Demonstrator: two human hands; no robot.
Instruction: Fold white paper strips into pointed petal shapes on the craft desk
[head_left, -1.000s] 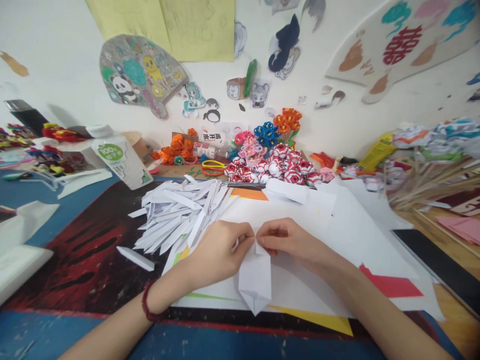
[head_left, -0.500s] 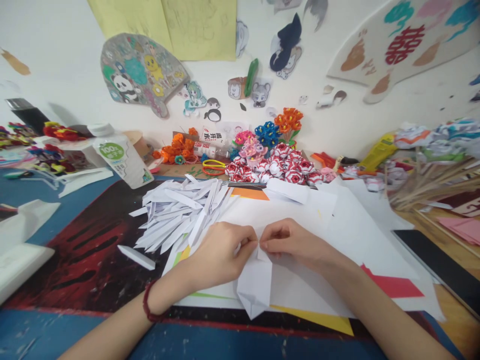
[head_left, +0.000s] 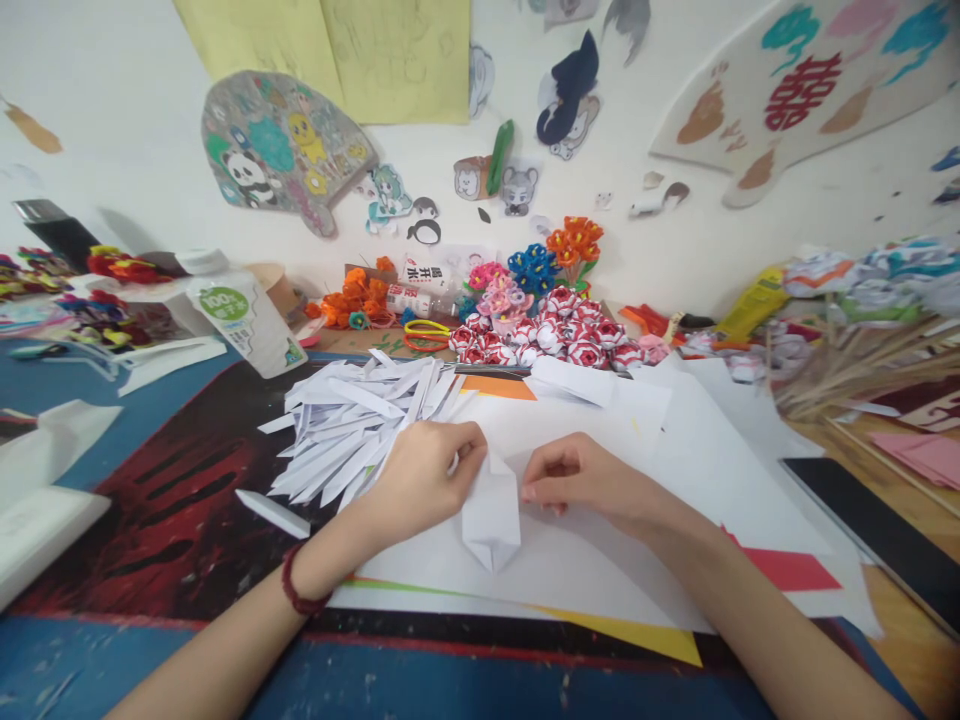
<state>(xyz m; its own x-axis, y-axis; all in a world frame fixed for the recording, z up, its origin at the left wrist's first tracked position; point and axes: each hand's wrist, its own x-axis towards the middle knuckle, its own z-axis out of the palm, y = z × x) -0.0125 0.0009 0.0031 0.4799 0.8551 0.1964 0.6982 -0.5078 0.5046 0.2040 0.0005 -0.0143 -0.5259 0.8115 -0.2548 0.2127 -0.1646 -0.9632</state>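
Note:
My left hand (head_left: 442,465) pinches the upper left corner of a folded sheet of white paper (head_left: 491,515). The folded paper hangs down with a pointed lower end, above the white sheets. To its right is my right hand (head_left: 566,475), apart from the paper, its fingers curled with thumb and index tips close together and nothing visible in them. Left of my left hand lies a pile of folded white paper strips (head_left: 352,420). One loose folded strip (head_left: 271,512) rests separately on the dark mat.
Large white sheets (head_left: 600,570) cover the middle of the mat. Red-and-white paper flowers (head_left: 570,330) and orange flowers (head_left: 360,300) stand along the wall. A white bottle (head_left: 244,310) leans at back left. A dark phone-like slab (head_left: 870,530) and thin sticks (head_left: 862,370) lie on the right.
My left hand has moved left and up, carrying the folded paper with it. My right hand has let go of the paper and is now separated from it.

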